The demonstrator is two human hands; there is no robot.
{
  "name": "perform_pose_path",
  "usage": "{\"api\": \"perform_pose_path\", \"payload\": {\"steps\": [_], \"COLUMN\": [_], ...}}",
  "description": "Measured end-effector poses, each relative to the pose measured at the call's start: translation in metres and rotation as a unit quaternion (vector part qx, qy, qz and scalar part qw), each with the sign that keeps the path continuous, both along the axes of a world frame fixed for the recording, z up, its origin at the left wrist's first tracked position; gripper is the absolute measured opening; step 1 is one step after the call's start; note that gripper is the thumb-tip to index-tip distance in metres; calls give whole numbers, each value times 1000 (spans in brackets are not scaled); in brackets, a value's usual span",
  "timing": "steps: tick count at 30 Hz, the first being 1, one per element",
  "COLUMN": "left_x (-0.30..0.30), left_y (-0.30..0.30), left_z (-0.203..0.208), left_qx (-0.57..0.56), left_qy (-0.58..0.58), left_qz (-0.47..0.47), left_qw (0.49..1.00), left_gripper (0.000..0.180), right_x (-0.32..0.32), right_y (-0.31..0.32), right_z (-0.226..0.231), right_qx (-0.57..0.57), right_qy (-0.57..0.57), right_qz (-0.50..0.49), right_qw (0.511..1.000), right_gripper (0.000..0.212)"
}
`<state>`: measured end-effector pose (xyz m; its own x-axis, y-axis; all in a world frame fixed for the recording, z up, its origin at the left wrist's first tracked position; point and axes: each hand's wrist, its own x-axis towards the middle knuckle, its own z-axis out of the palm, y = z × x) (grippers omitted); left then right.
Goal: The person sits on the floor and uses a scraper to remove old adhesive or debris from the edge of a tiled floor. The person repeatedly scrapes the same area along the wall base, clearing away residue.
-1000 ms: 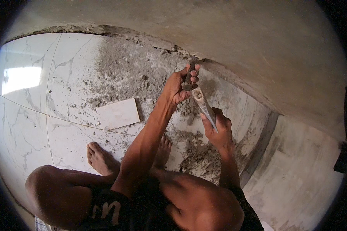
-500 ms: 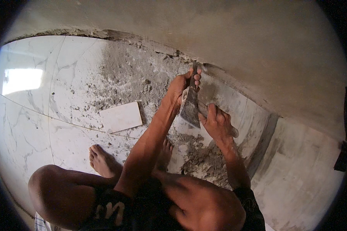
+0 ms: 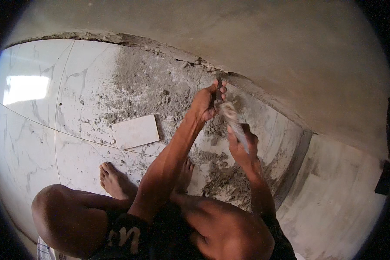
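Chisel is clenched in the left hand near the tiled floor's far edge, apparently steadied against the hatchet the right hand grips.

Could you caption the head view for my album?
Left hand grips a dark chisel-like tool near the rough wall base; right hand holds a blurred metal tool.

dark bar in left hand, blurred metal tool in right hand
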<state>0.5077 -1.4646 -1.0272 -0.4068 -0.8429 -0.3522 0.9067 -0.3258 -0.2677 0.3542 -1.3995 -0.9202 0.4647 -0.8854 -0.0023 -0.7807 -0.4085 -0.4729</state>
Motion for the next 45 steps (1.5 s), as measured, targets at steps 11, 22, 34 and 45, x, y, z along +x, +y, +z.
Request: {"api": "perform_pose_path", "payload": {"steps": [11, 22, 34, 45], "left_x": [-14, -21, -26, -25], "left_y": [-3, -16, -21, -21], "left_z": [22, 31, 31, 28], "left_qx": [-9, 53, 47, 44], "left_qy": [-115, -60, -43, -57], "left_qz": [13, 61, 68, 57], "left_qw": [993, 995, 996, 996], "left_gripper": [27, 24, 26, 27], "right_x": [-11, 20, 12, -9], "right_y": [12, 17, 18, 23], "right_z": [6, 35, 23, -15], "right_qx": [-12, -20, 58, -31], "right_qy": [60, -364, -347, -251], "right_qz": [-151, -115, -166, -196], "right_qw": [987, 924, 921, 947], "right_gripper": [19, 45, 36, 43]}}
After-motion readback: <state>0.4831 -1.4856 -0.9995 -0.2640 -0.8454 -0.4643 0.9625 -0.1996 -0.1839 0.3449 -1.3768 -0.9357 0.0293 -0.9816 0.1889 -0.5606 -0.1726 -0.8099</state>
